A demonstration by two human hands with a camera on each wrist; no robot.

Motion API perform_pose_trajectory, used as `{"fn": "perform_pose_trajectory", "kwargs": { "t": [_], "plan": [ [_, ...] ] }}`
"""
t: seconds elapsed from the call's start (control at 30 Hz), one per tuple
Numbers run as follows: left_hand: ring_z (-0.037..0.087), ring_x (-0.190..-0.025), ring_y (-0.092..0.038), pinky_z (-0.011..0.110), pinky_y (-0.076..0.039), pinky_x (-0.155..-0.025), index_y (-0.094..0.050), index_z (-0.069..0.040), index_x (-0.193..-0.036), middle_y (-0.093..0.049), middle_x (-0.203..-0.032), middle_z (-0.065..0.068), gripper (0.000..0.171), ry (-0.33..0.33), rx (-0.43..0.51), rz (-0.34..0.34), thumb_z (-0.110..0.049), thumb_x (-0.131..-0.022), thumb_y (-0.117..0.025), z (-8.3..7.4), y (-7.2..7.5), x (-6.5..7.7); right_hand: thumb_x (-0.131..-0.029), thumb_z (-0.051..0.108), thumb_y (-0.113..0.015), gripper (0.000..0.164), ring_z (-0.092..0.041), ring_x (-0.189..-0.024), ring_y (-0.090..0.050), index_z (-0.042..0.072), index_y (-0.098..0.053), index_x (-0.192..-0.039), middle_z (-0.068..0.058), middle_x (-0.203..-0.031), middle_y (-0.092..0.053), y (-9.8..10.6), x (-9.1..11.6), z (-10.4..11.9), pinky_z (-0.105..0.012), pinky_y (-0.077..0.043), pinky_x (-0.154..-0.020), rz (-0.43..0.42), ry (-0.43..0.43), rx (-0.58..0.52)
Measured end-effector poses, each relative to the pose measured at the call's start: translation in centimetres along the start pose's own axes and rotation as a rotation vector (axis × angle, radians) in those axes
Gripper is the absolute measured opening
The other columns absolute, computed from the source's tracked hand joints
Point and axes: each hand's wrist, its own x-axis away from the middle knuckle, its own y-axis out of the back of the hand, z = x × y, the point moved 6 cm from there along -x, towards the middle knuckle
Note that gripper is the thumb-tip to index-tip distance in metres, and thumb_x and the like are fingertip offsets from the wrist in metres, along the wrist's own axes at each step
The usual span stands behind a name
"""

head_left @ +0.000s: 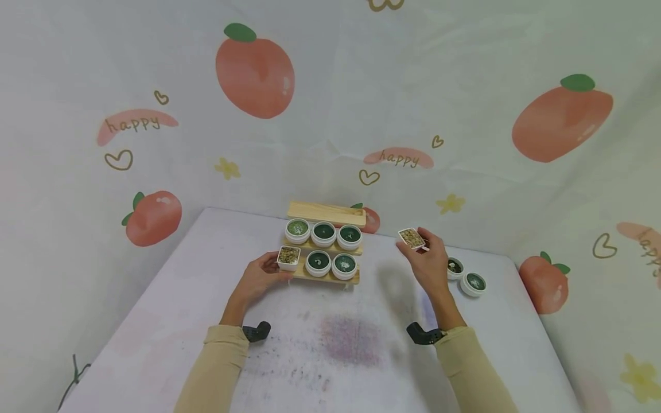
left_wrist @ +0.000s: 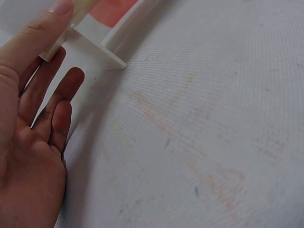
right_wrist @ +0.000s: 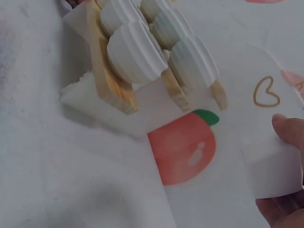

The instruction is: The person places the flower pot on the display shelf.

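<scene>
A small square white pot (head_left: 288,258) with a speckled yellow-brown top stands at the left end of the lower tier of a wooden rack (head_left: 326,211). My left hand (head_left: 260,277) holds this pot, fingers on its left side and thumb at its front by the shelf edge. In the left wrist view the thumb (left_wrist: 40,31) lies near the shelf's end. Raised to the right of the rack, my right hand (head_left: 430,261) pinches a similar square white pot (head_left: 411,238), tilted toward me. The right wrist view shows that pot's plain white side (right_wrist: 273,168).
Round white pots with green tops fill the rack: three above, such as the middle one (head_left: 324,232), and two below (head_left: 318,262). Two more round pots (head_left: 473,284) sit on the table (head_left: 289,355) at right, beyond my right wrist. A printed cloth (head_left: 330,103) hangs behind.
</scene>
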Motion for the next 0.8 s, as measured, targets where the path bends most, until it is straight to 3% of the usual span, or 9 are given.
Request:
{"fn": "perform_pose_trajectory", "kwargs": {
  "t": [0.27, 0.37, 0.57, 0.8],
  "plan": [
    [0.031, -0.127, -0.062, 0.046, -0.050, -0.109, -0.050, -0.012, -0.148, -0.063, -0.142, 0.015, 0.084, -0.004, -0.001, -0.004, -0.034, -0.078, -0.090, 0.6, 0.0, -0.4, -0.086, 0.020, -0.083, 0.067, -0.030, -0.117, -0.061, -0.001, -0.054, -0.142, -0.019, -0.137, -0.058, -1.1, -0.4, 2.5, -0.004, -0.043, -0.084, 0.041, 0.044, -0.039],
    [0.031, -0.127, -0.062, 0.047, -0.050, -0.109, -0.050, -0.011, -0.148, -0.063, -0.142, 0.015, 0.084, -0.010, -0.005, -0.001, -0.035, -0.078, -0.090, 0.6, -0.1, -0.4, -0.086, 0.021, -0.083, 0.066, -0.030, -0.117, -0.061, 0.000, -0.054, -0.142, -0.019, -0.136, -0.058, -1.6, -0.5, 3.1, -0.013, -0.047, -0.089, 0.058, 0.055, -0.022],
    [0.032, -0.127, -0.062, 0.048, -0.050, -0.109, -0.050, -0.012, -0.148, -0.063, -0.141, 0.015, 0.085, -0.017, -0.006, 0.001, -0.036, -0.077, -0.090, 0.8, 0.0, -0.5, -0.084, 0.019, -0.084, 0.067, -0.031, -0.114, -0.060, -0.003, -0.055, -0.140, -0.021, -0.130, -0.058, -2.6, -0.9, 4.3, -0.041, -0.053, -0.099, 0.097, 0.104, -0.014],
    [0.033, -0.129, -0.061, 0.049, -0.049, -0.110, -0.050, -0.011, -0.149, -0.062, -0.143, 0.015, 0.086, -0.010, 0.005, -0.002, -0.036, -0.077, -0.091, 0.8, 0.0, -0.4, -0.086, 0.021, -0.083, 0.064, -0.032, -0.116, -0.057, -0.001, -0.056, -0.140, -0.021, -0.130, -0.054, -4.2, -1.1, 5.8, -0.046, -0.053, -0.104, 0.194, 0.131, 0.018]
  ]
}}
